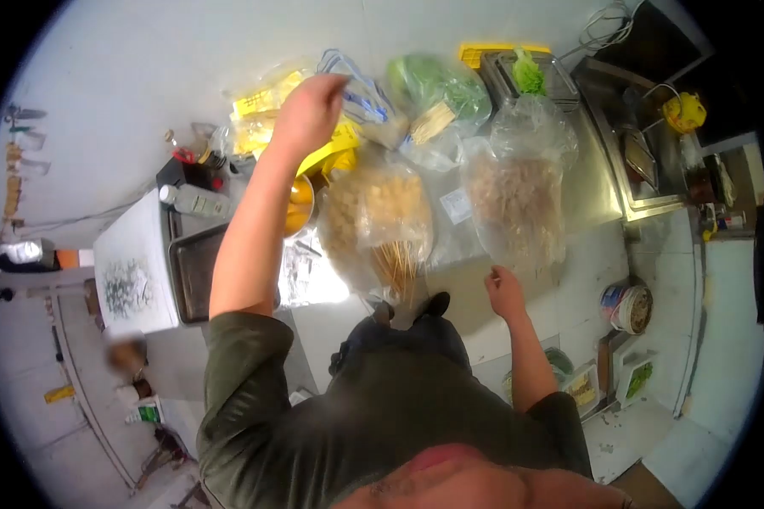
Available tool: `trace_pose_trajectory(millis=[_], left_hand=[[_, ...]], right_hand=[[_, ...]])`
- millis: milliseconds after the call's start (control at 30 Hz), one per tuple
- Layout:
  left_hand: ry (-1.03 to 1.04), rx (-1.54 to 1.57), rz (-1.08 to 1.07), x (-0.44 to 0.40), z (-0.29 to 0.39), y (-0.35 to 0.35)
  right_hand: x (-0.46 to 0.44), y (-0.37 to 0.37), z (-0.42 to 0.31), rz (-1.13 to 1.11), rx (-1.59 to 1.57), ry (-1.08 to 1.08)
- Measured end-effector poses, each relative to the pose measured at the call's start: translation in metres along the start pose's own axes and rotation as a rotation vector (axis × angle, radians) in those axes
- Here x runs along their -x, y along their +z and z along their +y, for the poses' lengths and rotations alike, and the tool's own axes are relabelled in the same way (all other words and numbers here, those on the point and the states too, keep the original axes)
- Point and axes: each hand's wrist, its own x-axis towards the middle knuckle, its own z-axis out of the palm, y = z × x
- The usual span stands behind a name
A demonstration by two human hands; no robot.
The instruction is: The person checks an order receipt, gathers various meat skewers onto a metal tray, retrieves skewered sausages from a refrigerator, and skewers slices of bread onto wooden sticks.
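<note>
My left hand (312, 109) is raised over the back of the table, its fingers closed beside a clear bag with blue stripes (369, 103) and above a yellow bag (335, 151); what its fingers hold, if anything, is hidden. Near the table's front edge is my right hand (504, 293), fingers curled in and nothing visible in them. Just behind it lies a large clear bag of brownish pieces (516, 199). To its left, another clear bag holds yellowish pieces (392, 204), with thin wooden sticks (396, 267) at its front.
A green-filled bag (437, 85) and a bundle of pale sticks (431, 123) lie at the back. Leafy greens (528, 72) rest on metal trays. At left are a dark tray (197, 276), a white bottle (193, 201) and a metal bowl (299, 208). A bucket (628, 307) stands at right.
</note>
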Motion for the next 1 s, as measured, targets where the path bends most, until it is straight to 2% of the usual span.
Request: trace_pose_trajectory(millis=[33, 100, 267, 300, 400, 500, 567, 600, 667, 733, 833, 867, 967, 1000], left_hand=[[0.007, -0.046, -0.134, -0.015, -0.007, 0.006], [-0.111, -0.318, -0.620, -0.038, -0.011, 0.014], [-0.085, -0.632, -0.898, -0.047, -0.015, 0.023], [-0.113, -0.678, -0.943, -0.044, -0.019, 0.024], [0.064, -0.841, -0.995, -0.032, -0.020, 0.020], [-0.065, -0.925, -1.168, -0.019, -0.005, 0.034], [0.047, -0.944, -1.254, -0.004, -0.009, 0.037], [0.010, -0.934, -1.341, -0.005, -0.007, 0.035], [0.086, -0.818, -1.080, 0.012, -0.013, 0.034], [0.256, -0.680, -0.941, 0.035, -0.039, 0.027], [-0.196, -0.714, -1.320, 0.029, -0.025, 0.031], [-0.177, -0.704, -1.289, 0.041, -0.039, 0.032], [0.097, -0.576, -1.120, 0.049, -0.046, 0.042], [-0.039, -0.601, -1.376, 0.044, -0.046, 0.047]], right_hand=[[-0.002, -0.001, -0.028, -0.015, -0.024, 0.009], [-0.012, -0.007, -0.065, -0.034, -0.071, -0.010], [-0.060, -0.012, -0.102, -0.090, -0.253, -0.028], [-0.077, -0.012, -0.105, -0.090, -0.267, -0.043], [-0.142, -0.005, -0.115, -0.094, -0.315, -0.116], [-0.220, 0.021, -0.121, -0.124, -0.438, -0.175], [-0.275, 0.043, -0.130, -0.111, -0.434, -0.228], [-0.293, 0.047, -0.142, -0.127, -0.459, -0.228], [-0.327, 0.060, -0.161, -0.155, -0.482, -0.250], [-0.355, 0.083, -0.175, -0.180, -0.489, -0.303], [-0.378, 0.126, -0.180, -0.259, -0.232, -0.284], [-0.378, 0.135, -0.181, -0.262, -0.233, -0.256], [-0.377, 0.144, -0.184, -0.315, -0.212, -0.177], [-0.379, 0.145, -0.187, -0.372, -0.205, -0.153]])
